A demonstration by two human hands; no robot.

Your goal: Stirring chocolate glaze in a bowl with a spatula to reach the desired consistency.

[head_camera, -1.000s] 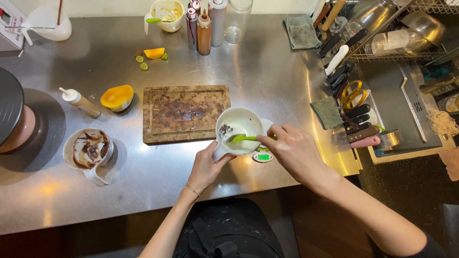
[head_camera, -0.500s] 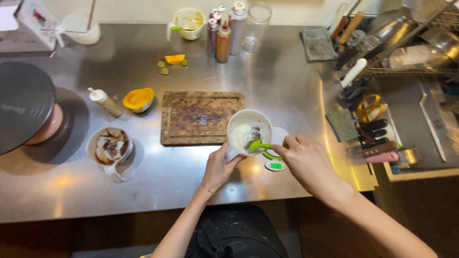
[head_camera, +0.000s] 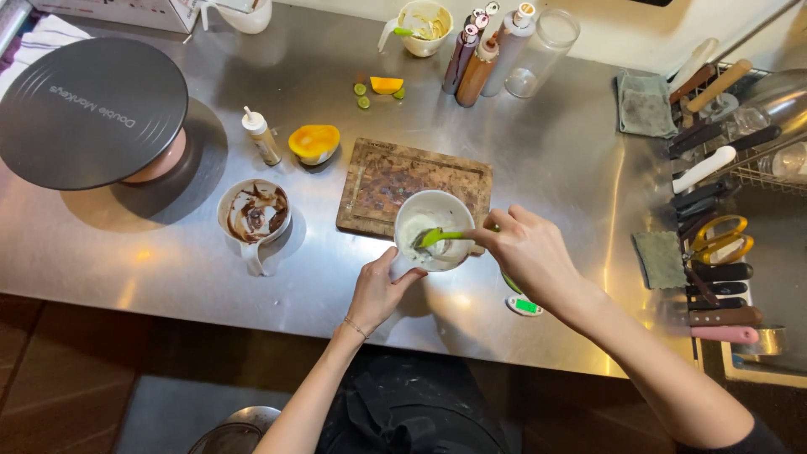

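On the steel worktop (head_camera: 546, 151), the white ceramic cup (head_camera: 434, 229) overlaps the wooden board's (head_camera: 395, 176) near edge. It is cupped by the left hand (head_camera: 378, 290). The green spatula (head_camera: 440, 238) is pinched by the right hand (head_camera: 528, 252). Hard stirring could tip the unevenly seated cup.

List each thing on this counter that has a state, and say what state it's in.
White cup: upright, pale mix inside.
Green spatula: tip in cup.
Right hand: holding spatula.
Left hand: steadying cup.
Chocolate-smeared cup: nearly empty.
Glass jar: open, empty.
Squeeze bottle: upright, capped.
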